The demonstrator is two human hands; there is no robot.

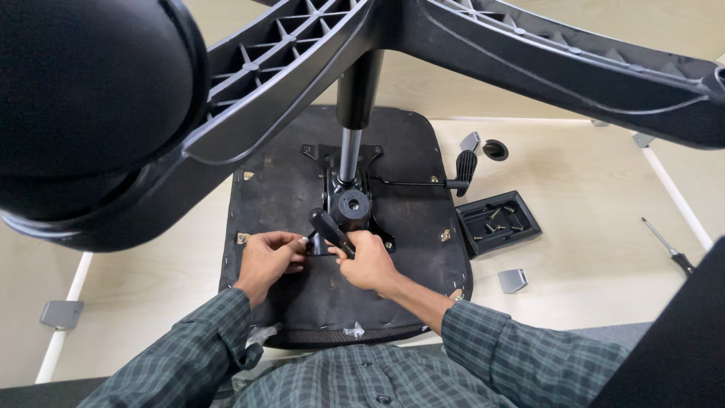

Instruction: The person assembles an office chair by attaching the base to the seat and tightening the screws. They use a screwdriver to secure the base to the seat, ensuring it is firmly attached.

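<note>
An upturned black chair seat (408,249) lies on a light wooden table. A black metal mechanism plate (351,204) is mounted at its middle, and a gas-lift column (349,151) rises from it to the black star base (529,53) overhead. My right hand (370,261) is closed around a black tool handle (328,227) at the plate's near edge. My left hand (266,261) rests on the seat just left of the plate, fingertips pinched at the plate's corner. What those fingertips hold is hidden.
A black caster wheel (83,98) fills the upper left. The adjustment lever (462,170) sticks out right of the plate. A black tray (498,223) of several screws sits to the right. A screwdriver (668,248) lies far right. Grey clips (512,280) dot the table.
</note>
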